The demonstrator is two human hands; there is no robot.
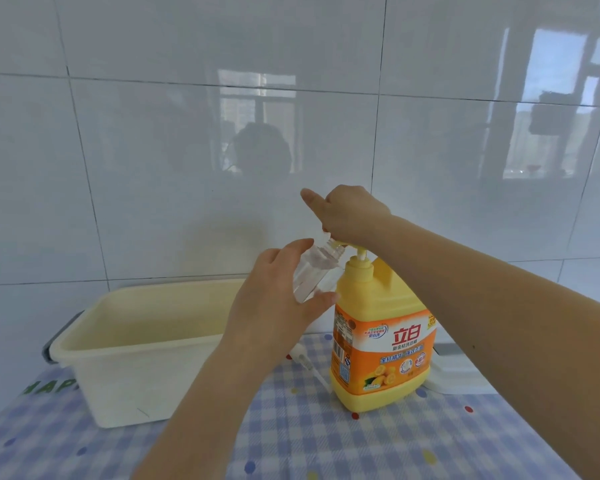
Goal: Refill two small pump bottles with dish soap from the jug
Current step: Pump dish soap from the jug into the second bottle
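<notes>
A white tiled wall [187, 133] fills the upper frame. Below it, a counter [361, 445] covered by a blue checked cloth is seen across the bottom. At lower left a cream tub [118, 358] is set on the counter. Right of centre the yellow soap jug [381, 341] stands upright; it is judged heavy and steady, so it is best left standing and worked by its pump head [343, 242]. That head is covered by the right hand [350, 213], whose grip is curled down over it, the forefinger held out straight. Just left of the jug's neck a small clear bottle [312, 271] is held tilted, its open mouth brought under the spout. It is pinched between thumb and fingers of the left hand [278, 306]. The bottle is judged light, thin-walled and likely slippery once soaped, so it is best gripped round the body. A loose white pump [305, 362] is lying on the cloth beside the jug's base.
</notes>
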